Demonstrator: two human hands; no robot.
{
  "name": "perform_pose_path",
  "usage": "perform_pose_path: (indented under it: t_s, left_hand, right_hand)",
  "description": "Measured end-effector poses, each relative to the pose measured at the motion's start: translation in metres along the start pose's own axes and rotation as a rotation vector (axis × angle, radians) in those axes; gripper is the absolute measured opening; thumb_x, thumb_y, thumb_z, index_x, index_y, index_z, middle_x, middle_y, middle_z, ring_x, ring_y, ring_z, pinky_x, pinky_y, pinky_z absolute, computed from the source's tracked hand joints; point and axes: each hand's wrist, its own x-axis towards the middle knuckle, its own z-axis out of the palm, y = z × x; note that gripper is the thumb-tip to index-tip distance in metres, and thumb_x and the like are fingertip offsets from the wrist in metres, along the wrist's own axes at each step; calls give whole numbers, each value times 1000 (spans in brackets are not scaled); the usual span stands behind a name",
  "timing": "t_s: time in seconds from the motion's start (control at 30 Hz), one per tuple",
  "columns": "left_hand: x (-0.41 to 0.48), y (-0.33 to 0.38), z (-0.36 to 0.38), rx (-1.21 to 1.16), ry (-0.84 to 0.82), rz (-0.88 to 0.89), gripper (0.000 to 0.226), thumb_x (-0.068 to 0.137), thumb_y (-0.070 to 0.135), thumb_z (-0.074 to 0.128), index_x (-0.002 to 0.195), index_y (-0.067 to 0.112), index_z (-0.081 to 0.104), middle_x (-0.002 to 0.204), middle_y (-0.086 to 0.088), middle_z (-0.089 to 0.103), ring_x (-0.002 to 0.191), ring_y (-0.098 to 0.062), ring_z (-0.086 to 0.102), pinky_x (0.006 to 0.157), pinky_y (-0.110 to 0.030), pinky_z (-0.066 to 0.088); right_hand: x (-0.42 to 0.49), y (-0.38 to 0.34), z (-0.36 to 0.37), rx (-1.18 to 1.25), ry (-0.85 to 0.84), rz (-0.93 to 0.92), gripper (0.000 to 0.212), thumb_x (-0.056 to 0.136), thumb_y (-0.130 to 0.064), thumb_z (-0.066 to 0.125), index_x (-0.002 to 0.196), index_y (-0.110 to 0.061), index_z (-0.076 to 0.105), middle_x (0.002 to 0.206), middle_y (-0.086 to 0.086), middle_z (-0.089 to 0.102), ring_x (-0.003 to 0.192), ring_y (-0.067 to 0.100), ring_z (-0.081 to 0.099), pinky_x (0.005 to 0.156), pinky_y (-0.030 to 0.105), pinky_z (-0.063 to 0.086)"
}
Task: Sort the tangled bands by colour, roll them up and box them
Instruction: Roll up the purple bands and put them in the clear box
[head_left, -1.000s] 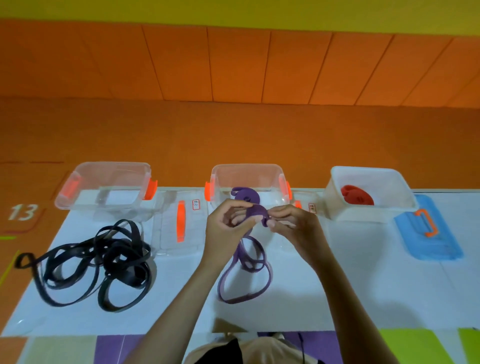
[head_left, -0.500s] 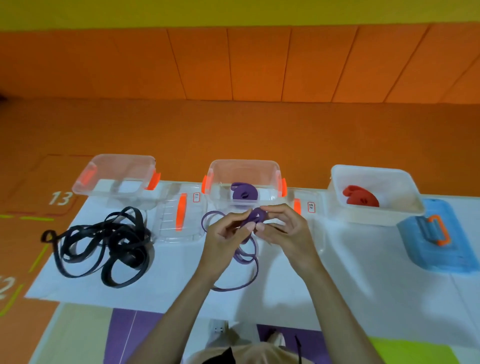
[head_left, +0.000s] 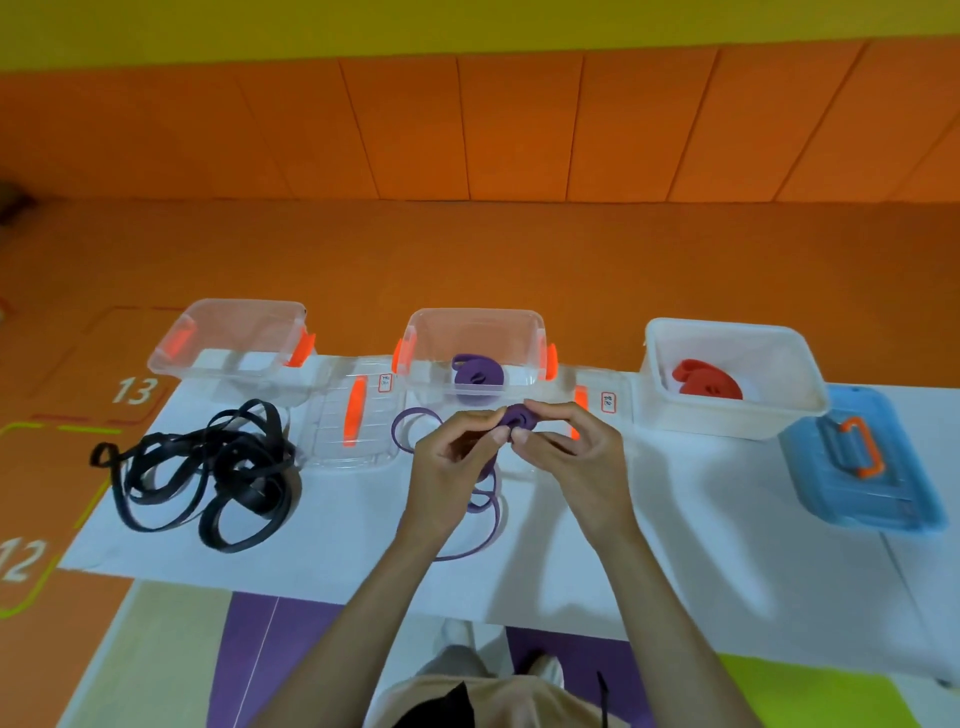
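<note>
You've got three boxes along the table's (head_left: 337, 551) far edge: left box (head_left: 171, 364), middle box (head_left: 474, 315) with a roll (head_left: 475, 376) in it, right box (head_left: 727, 418) with another roll (head_left: 706, 385). The tangle (head_left: 208, 467) lies before the left box, and your left hand (head_left: 452, 462) and right hand (head_left: 571, 457) meet on a loose band (head_left: 518, 417) just before the middle box.

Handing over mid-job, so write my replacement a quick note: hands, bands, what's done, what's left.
Left hand and right hand both pinch the part-rolled purple band; its tail lies on the table.
Done: purple roll in middle box, red roll in right box.
Left: finish this roll and box it, then untangle, roll and box the black bands by the left box.
</note>
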Motion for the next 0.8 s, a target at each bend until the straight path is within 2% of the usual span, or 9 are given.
perform_pose_path:
  t_s: [0.07,0.13,0.2,0.3,0.43,0.53,0.67,0.8]
  left_hand:
    - [0,7,2,-48,-51,-11,26,95,24,77,110,46,79,107,8,80,97,-17,75,88,-26,61]
    - [4,13,1,-76,-76,-12,32,94,18,79,113,43,80,111,6,80,104,-16,76,91,-27,60]
    - [10,18,0,-64,-47,4,35,94,10,78,113,39,81,112,5,81,107,-15,76,92,-24,58]
    - [14,22,-5,-46,-8,14,33,95,10,77,116,36,79,115,7,80,112,-14,74,97,-25,57]
    - [12,19,-14,-61,93,43,32,96,12,76,112,39,76,113,8,78,112,-15,73,94,-22,56]
    - [17,15,-24,-127,166,28,15,95,13,77,103,24,71,107,-2,77,105,-22,74,90,-26,57]
    - [28,10,-39,-177,162,-33,16,94,3,76,98,19,74,111,-6,78,112,-23,74,94,-28,57]
    - [41,5,-51,-160,179,-39,19,96,8,76,99,27,76,110,0,79,108,-20,74,93,-28,58]
  right_hand:
    - [0,-5,-1,29,27,-21,25,87,-12,86,110,-21,79,113,7,79,98,31,78,87,31,61]
    - [2,-8,0,67,50,-38,25,86,-14,86,110,-21,79,114,6,79,98,29,78,86,28,60]
    - [4,-9,4,85,61,-36,26,86,-18,87,111,-20,78,115,4,78,98,27,78,86,30,61]
    - [8,-7,14,99,56,-17,28,85,-26,88,111,-23,78,115,2,77,100,25,77,84,37,64]
    - [13,0,29,14,32,-23,22,85,-26,87,103,-29,76,109,1,77,93,17,73,72,28,60]
    - [18,6,46,59,44,7,15,87,-26,85,94,-19,74,104,8,77,88,22,76,69,26,59]
    - [34,10,62,94,114,10,13,88,-13,84,85,-18,73,100,9,79,96,30,77,88,46,63]
    - [57,7,77,14,137,-38,16,81,-18,88,82,-27,75,96,3,80,98,27,78,91,45,63]
